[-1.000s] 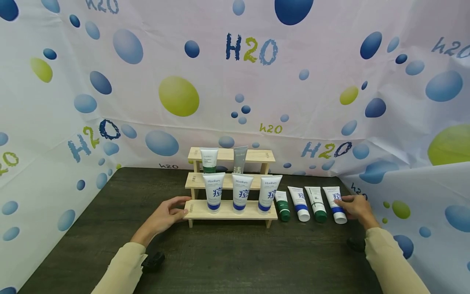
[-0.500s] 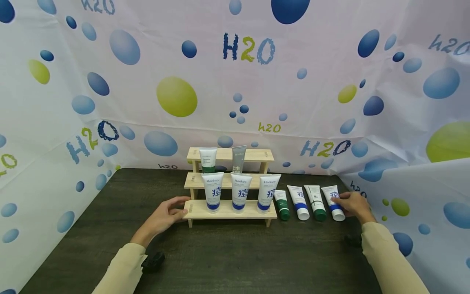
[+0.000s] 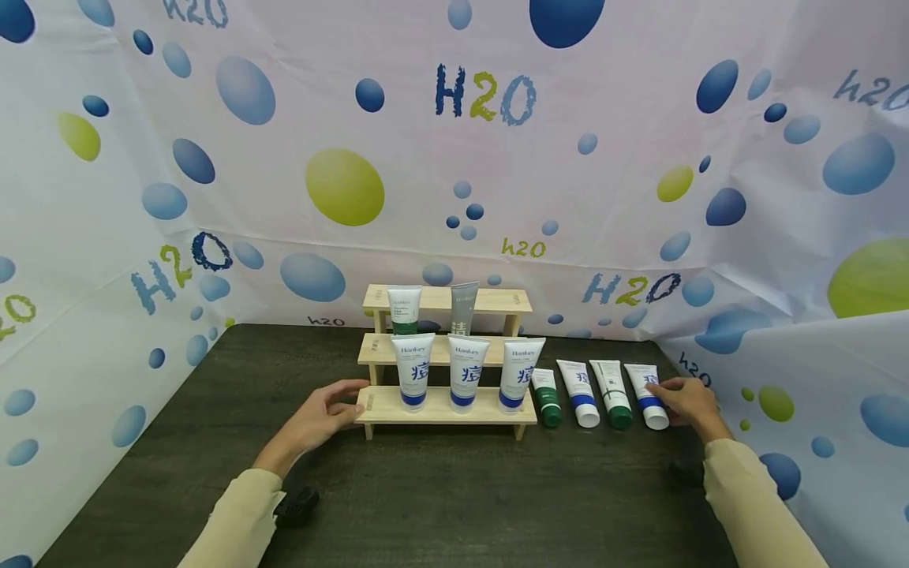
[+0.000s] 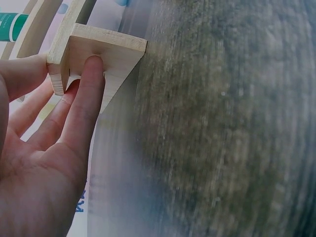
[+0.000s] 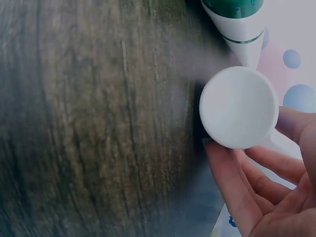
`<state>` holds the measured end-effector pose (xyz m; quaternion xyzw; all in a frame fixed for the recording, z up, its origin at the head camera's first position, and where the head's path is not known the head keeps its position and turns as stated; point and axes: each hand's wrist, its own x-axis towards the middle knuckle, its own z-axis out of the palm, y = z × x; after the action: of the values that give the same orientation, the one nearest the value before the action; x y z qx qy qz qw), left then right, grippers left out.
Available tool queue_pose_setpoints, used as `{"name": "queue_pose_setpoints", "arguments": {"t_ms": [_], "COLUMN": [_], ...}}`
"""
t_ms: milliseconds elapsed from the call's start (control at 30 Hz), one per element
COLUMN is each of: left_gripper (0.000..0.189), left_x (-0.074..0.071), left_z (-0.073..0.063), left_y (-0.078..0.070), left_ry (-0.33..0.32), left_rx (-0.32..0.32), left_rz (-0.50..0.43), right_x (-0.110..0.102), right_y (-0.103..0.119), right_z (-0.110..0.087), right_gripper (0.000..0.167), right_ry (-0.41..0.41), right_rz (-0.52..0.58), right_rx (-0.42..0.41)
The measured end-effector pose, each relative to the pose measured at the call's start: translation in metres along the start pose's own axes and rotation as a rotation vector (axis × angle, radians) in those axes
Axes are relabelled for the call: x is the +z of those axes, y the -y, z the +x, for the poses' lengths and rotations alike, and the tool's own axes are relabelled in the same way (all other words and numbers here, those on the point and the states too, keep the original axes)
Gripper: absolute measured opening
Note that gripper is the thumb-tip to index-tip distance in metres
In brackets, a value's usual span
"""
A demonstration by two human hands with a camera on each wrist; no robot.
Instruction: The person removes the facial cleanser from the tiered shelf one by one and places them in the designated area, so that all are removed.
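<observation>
My left hand (image 3: 330, 409) holds the left end of the tiered wooden display stand (image 3: 447, 404). In the left wrist view its thumb is at the board's edge, with a fingertip against the leg panel (image 4: 116, 49). At the far right, my right hand (image 3: 690, 404) pinches a white squeeze tube with a blue band (image 3: 644, 379) between thumb and fingers. The tube's round white cap (image 5: 239, 107) faces the right wrist camera and hides the tube's body there. Beside it lies a white tube with a green cap (image 3: 612, 386).
Three white tubes with blue bands, the middle one (image 3: 465, 369) among them, stand on the lowest step. Higher up are a white-and-green tube (image 3: 405, 308) and a grey tube (image 3: 463, 306). Between stand and right hand lie a green tube (image 3: 547, 398) and a blue-banded tube (image 3: 578, 393).
The tube in my right hand has shifted very slightly along with the fingers. My left hand stays at the stand, and the other tubes have kept their places.
</observation>
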<state>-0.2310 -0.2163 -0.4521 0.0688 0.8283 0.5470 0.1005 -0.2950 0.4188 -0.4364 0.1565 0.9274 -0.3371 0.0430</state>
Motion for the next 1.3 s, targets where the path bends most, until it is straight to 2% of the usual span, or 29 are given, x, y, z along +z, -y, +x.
{"name": "queue_pose_setpoints", "arguments": {"t_ms": [267, 467, 567, 733, 867, 1033, 1300], "left_gripper": [0.055, 0.054, 0.054, 0.055, 0.055, 0.056, 0.055], "left_x": [0.002, 0.001, 0.001, -0.001, -0.002, -0.003, -0.002], "left_z": [0.001, 0.002, 0.002, 0.001, -0.001, 0.001, 0.003], "left_y": [0.001, 0.001, 0.001, 0.002, 0.001, -0.001, 0.000], "left_ry": [0.005, -0.002, 0.002, 0.010, 0.012, 0.012, 0.010], "left_rx": [0.000, 0.000, 0.004, 0.011, 0.001, -0.016, -0.013], "left_rz": [-0.008, 0.000, -0.001, -0.008, -0.005, 0.010, 0.018], "right_x": [-0.008, -0.018, -0.022, -0.019, -0.013, -0.008, -0.003], "right_y": [-0.004, 0.000, 0.010, 0.040, 0.075, 0.116, 0.164], "right_z": [-0.002, -0.006, -0.009, -0.014, -0.025, -0.041, -0.067], "right_gripper": [0.066, 0.058, 0.055, 0.052, 0.051, 0.052, 0.044], "right_ry": [0.004, -0.057, -0.087, -0.096, -0.050, 0.006, 0.064], "right_rz": [-0.030, -0.020, 0.002, 0.048, 0.122, 0.180, 0.225], "right_rx": [-0.057, -0.117, -0.154, -0.273, -0.377, -0.442, -0.558]}}
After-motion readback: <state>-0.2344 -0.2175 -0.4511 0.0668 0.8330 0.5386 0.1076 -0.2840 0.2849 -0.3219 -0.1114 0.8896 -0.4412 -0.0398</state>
